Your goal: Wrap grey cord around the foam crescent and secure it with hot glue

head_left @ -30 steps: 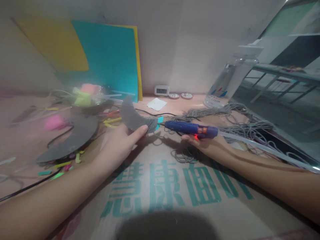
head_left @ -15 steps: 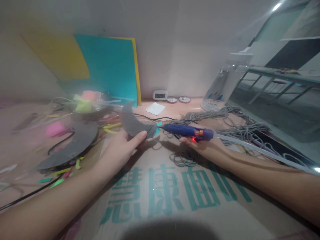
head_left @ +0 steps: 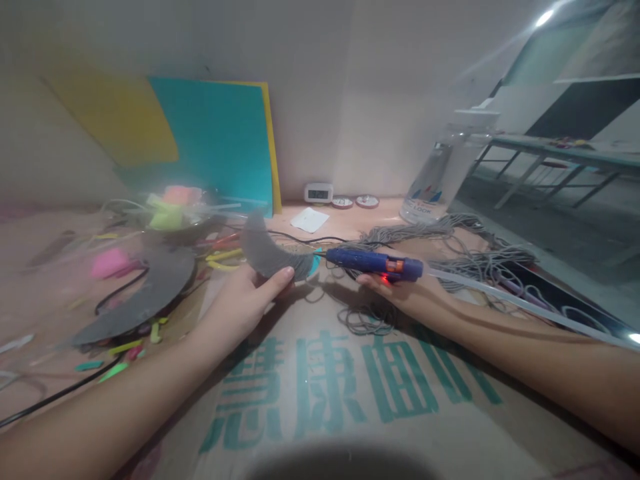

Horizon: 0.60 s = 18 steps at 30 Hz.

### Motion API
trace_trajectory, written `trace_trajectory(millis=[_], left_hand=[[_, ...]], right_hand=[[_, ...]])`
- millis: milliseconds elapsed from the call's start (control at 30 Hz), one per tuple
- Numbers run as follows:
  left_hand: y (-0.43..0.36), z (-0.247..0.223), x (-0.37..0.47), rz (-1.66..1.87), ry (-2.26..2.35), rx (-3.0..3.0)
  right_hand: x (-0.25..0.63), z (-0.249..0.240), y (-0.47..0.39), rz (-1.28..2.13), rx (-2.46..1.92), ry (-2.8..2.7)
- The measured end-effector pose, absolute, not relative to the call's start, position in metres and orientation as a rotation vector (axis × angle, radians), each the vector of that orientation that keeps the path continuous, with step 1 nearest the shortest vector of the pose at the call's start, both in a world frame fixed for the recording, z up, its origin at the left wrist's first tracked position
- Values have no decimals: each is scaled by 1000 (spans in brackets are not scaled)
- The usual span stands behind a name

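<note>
A crescent shape wrapped in grey cord (head_left: 265,249) is pinched in my left hand (head_left: 250,297), thumb on top. Its right tip shows a bare turquoise patch (head_left: 315,263). My right hand (head_left: 400,290) grips a blue glue gun (head_left: 357,259) with a lit red light and a long clear glue stick out of its back end. The gun's nozzle meets the turquoise tip; whether it touches or hovers just above, I cannot tell. Loose grey cord (head_left: 367,320) lies under the gun, and a larger tangle of grey cord (head_left: 475,257) sits behind my right hand.
Another grey crescent (head_left: 145,297) lies at left among colourful scraps and yellow-handled scissors (head_left: 225,259). Behind stand turquoise and yellow sheets (head_left: 220,147), a small digital clock (head_left: 319,193) and a clear bottle (head_left: 430,180). Cardboard with green lettering (head_left: 325,380) covers the table in front.
The glue gun's nozzle has shifted very slightly left and lower along the turquoise tip. Both hands keep their hold; the whole view has moved a little.
</note>
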<state>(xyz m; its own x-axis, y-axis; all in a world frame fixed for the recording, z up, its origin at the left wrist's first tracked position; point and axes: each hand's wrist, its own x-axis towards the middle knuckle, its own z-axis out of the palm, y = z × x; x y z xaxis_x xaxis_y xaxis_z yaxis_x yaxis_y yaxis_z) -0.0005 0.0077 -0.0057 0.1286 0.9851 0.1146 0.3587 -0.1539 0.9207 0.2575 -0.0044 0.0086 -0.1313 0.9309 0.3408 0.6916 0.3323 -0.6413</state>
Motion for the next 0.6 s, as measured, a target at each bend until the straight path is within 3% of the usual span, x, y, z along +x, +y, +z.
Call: trace_trajectory(millis=[600], left_hand=[[13,-14,-5,1039,1319,1508]], right_hand=[[260,14,-16,514,-1347,-1900]])
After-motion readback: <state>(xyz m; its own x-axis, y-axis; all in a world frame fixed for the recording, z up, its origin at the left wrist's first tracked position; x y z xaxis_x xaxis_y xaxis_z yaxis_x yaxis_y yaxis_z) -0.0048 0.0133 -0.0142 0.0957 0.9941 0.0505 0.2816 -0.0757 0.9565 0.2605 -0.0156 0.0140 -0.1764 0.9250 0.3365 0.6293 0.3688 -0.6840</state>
